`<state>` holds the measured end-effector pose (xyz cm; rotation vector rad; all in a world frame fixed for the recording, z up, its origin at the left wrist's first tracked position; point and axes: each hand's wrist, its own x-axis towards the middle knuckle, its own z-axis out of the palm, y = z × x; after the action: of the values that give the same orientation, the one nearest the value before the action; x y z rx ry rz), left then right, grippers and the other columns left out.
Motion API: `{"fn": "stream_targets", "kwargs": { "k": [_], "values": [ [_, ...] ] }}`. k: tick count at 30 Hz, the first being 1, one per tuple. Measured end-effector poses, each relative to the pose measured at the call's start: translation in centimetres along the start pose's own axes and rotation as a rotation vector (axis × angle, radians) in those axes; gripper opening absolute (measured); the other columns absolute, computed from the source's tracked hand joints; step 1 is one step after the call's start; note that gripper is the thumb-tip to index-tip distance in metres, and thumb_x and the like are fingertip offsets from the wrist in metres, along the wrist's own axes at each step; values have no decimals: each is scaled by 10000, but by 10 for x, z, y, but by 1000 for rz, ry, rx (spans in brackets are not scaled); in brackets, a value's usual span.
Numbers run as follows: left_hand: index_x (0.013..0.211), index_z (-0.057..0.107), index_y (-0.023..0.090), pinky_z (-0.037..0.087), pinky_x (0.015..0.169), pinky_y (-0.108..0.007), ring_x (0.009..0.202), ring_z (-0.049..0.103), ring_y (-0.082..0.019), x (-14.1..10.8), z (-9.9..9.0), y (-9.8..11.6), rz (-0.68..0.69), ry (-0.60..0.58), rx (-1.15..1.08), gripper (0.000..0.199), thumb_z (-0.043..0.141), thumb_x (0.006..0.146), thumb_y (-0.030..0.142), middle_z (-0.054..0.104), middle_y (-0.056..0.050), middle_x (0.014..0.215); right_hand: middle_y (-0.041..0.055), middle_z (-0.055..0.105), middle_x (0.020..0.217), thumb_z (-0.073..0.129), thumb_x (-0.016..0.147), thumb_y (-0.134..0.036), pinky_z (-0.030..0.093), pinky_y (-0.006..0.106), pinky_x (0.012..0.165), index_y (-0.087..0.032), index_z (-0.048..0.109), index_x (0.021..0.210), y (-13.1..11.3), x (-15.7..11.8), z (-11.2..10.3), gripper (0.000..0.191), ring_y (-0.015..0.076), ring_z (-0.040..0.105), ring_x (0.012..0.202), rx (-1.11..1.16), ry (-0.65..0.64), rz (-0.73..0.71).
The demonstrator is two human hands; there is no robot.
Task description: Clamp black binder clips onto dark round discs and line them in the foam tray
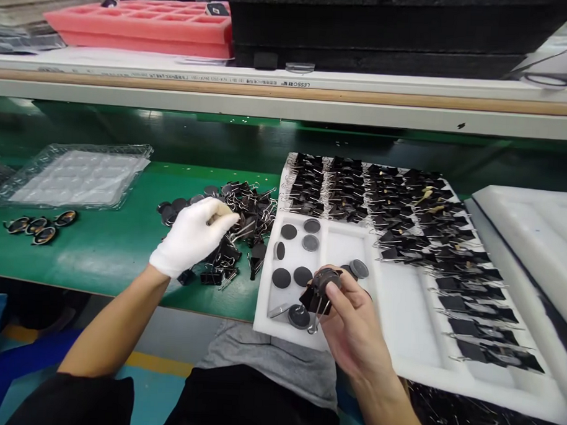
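i see my right hand (354, 326) low over the white foam tray (400, 340), fingers clamped on a black metal binder clip (316, 295) that seems to grip a dark round disc (326, 277). my white-gloved left hand (194, 234) sits on the loose pile of black binder clips (245, 236) on the green table (100, 249), fingertips pinched on one, i think.

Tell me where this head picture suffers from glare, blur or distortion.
Head view: overhead light glares on the clear plastic tray and washes out the white foam tray; straight bench edges bow toward the corners; the pink foam tray looks soft; the left hand and right hand are fairly sharp.
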<state>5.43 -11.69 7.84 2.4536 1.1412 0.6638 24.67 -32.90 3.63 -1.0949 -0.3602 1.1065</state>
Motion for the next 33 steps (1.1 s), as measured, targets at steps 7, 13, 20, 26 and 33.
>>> {"fn": "stream_targets", "kwargs": {
  "k": [7, 13, 20, 26, 33],
  "values": [
    [739, 606, 188, 403, 541, -233, 602, 528, -104, -20, -1, 42, -66, -242, -375, 261, 625, 927, 369, 602, 40, 672, 48, 708, 1347, 823, 875, -337, 517, 347, 1046, -299, 803, 1016, 2, 0, 12, 147, 238, 635, 1264, -154, -203, -129],
    [851, 641, 194, 424, 593, -257, 615, 534, -115, -42, 9, 58, 104, -301, -357, 395, 339, 1054, 350, 597, 15, 691, 9, 783, 1034, 797, 908, -308, 575, 293, 867, -342, 794, 1071, 7, 0, 10, 166, 180, 714, 957, -194, -212, -144],
    [694, 498, 210, 281, 506, -244, 506, 407, -87, -52, 6, 68, 71, -294, -38, 366, 742, 750, 477, 428, 75, 574, -10, 772, 1036, 777, 924, -258, 577, 233, 825, -347, 781, 1098, 10, 2, 1, 195, 150, 705, 939, -287, -226, -233],
    [703, 569, 190, 297, 491, -210, 485, 370, -59, -50, 9, 58, 157, -284, -150, 263, 708, 814, 384, 402, 94, 515, -2, 752, 1158, 760, 935, -263, 564, 234, 895, -343, 778, 1072, 0, 0, 3, 160, 165, 691, 1088, -392, -232, -295],
    [658, 589, 175, 300, 470, -190, 481, 359, -45, -42, -5, 45, 299, -261, -269, 234, 687, 851, 263, 424, 92, 506, 3, 777, 1006, 758, 914, -283, 587, 245, 755, -302, 757, 1096, -27, 2, -4, 183, 157, 721, 883, -625, -215, -224]
  ]
}}
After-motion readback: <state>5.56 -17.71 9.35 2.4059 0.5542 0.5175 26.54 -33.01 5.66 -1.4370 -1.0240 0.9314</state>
